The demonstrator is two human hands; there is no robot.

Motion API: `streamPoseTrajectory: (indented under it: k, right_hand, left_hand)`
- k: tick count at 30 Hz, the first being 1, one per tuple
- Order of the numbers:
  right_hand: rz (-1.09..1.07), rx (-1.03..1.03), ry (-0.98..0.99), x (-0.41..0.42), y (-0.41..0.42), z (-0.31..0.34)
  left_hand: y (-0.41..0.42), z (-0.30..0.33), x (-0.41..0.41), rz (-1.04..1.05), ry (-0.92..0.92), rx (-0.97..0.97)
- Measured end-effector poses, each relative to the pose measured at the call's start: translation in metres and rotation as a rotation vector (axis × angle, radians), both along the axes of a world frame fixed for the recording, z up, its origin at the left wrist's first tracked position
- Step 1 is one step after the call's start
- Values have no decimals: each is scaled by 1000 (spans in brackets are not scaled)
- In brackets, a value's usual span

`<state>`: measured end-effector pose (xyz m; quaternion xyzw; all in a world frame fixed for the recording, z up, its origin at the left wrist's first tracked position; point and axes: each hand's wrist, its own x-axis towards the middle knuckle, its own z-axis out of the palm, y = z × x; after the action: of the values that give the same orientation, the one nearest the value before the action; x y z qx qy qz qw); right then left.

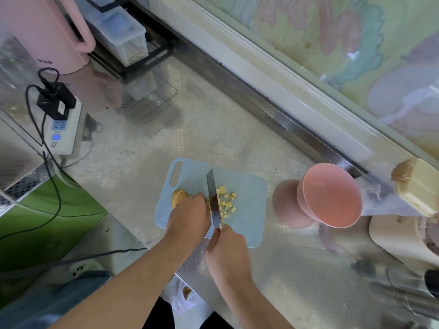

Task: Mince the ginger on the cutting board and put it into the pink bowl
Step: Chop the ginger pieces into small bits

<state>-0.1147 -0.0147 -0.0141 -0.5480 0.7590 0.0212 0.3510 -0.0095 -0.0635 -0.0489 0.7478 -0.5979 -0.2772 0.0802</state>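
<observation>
A light blue cutting board (247, 186) lies on the steel counter. On its left part sits a whole piece of ginger (178, 195), partly covered by my left hand (188, 216), whose curled fingers hold down ginger against the blade. Several small yellow ginger cubes (228, 200) lie right of the blade. My right hand (226, 251) grips the handle of a knife (212, 193), blade edge down on the board between my left hand and the cubes. The pink bowl (332, 194) stands empty to the right of the board.
A pink kettle (45, 32) and a rack with a clear box (121, 32) stand at the back left. A power strip (63, 129) with cables lies left. A beige lidded box (418, 186) and beige items sit at the right. A wall ledge (261, 74) runs behind.
</observation>
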Motion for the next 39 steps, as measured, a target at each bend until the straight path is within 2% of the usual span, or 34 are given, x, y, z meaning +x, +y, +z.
streamPoseTrajectory:
  k: [7, 13, 18, 30, 35, 39]
  right_hand:
    - [42, 73, 4, 3, -4, 1]
    - [-14, 114, -23, 5, -7, 2]
    - [-36, 88, -25, 4, -5, -3]
    - [-29, -110, -22, -11, -13, 1]
    - [52, -104, 47, -19, -15, 5]
    - [137, -128, 119, -22, -14, 8]
  left_hand:
    - [3, -6, 1, 12, 20, -45]
    - [5, -6, 1, 47, 77, -42]
    - [8, -7, 0, 19, 181, -58]
    - [2, -6, -3, 50, 202, -111]
    - [8, 5, 3, 90, 308, -138]
    - [-3, 25, 10, 181, 354, -235]
